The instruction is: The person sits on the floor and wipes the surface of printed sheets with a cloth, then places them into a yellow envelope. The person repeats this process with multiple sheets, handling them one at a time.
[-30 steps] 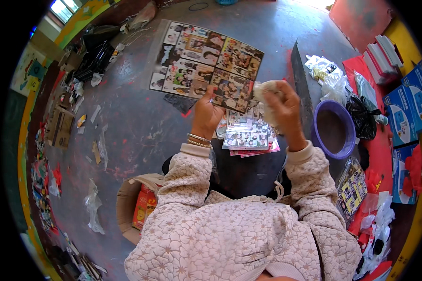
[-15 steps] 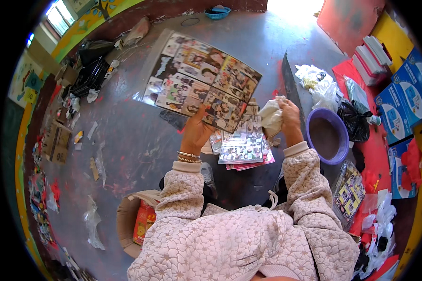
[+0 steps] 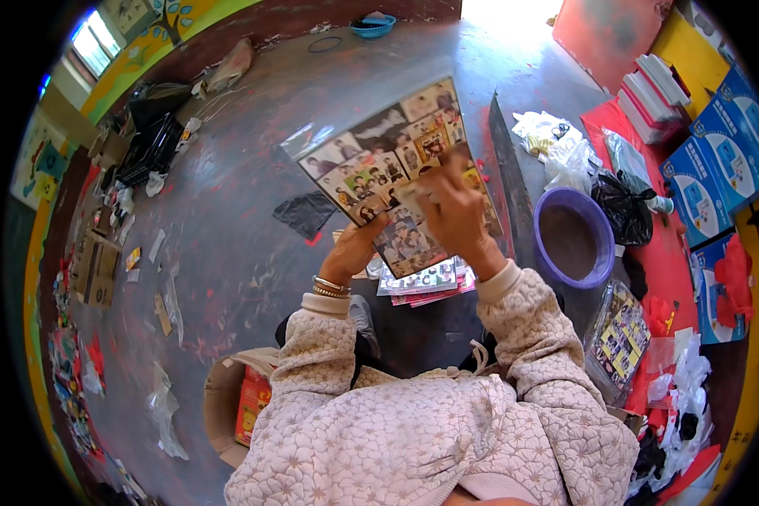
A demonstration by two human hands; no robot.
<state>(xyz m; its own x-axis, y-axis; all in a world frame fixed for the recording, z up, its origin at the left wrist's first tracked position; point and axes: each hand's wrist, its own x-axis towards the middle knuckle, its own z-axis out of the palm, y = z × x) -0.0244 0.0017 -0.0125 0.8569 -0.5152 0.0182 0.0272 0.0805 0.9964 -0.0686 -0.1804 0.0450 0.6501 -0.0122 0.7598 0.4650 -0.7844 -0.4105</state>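
My left hand [image 3: 352, 251] grips the lower left edge of a sheet of small photo pictures [image 3: 354, 187] in a clear plastic sleeve. The sheet is tilted in front of me, its picture side facing up. Over its right part lies my right hand [image 3: 465, 215], fingers bent around a pale cloth that is mostly hidden and blurred. The cloth seems to touch the picture side. Below the sheet, a stack of similar picture sheets [image 3: 422, 280] lies low between my legs, partly covered by the held sheet and my hands.
A purple basin [image 3: 539, 249] stands right of my right arm. Beyond it are a black plastic bag [image 3: 628, 212], white plastic bags [image 3: 561, 152] and blue boxes [image 3: 707, 194]. Another picture sheet [image 3: 617, 341] lies at the right. An open carton [image 3: 224, 396] stands at lower left.
My right hand has moved left with the cloth, from beside the sheet onto its picture side. The sheet has turned and shifted right. The view has shifted slightly.
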